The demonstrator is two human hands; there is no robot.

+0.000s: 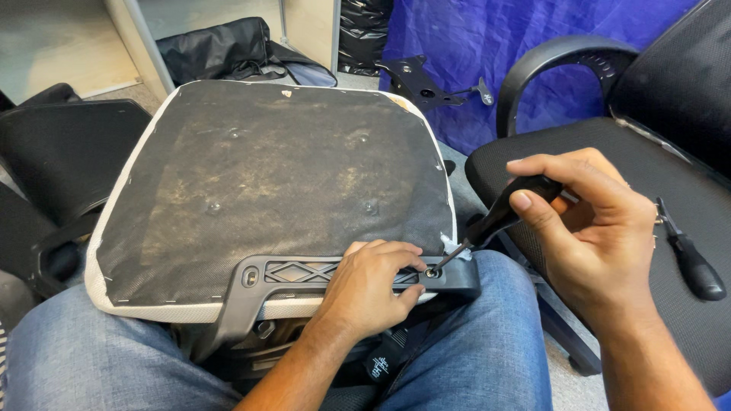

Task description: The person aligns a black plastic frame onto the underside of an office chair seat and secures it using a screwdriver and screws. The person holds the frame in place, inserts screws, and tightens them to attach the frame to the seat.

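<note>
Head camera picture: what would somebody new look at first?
First, the big dusty underside of a chair seat lying across the person's lap in the middle. Next, at its near edge, the right hand holds a black-handled screwdriver with its tip in a screw hole of the black plastic bracket, while the left hand rests on that bracket. A second screwdriver lies on the black office chair at right.

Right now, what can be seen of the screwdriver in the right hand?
The screwdriver has a black, smooth, plastic-looking handle and a thin metal shaft. The right hand wraps the handle, thumb along its side. It slants down and to the left, its tip set in a screw hole at the right end of the dark plastic armrest bracket. The left hand rests on that bracket beside the tip. Part of the handle is hidden by the fingers.
</note>
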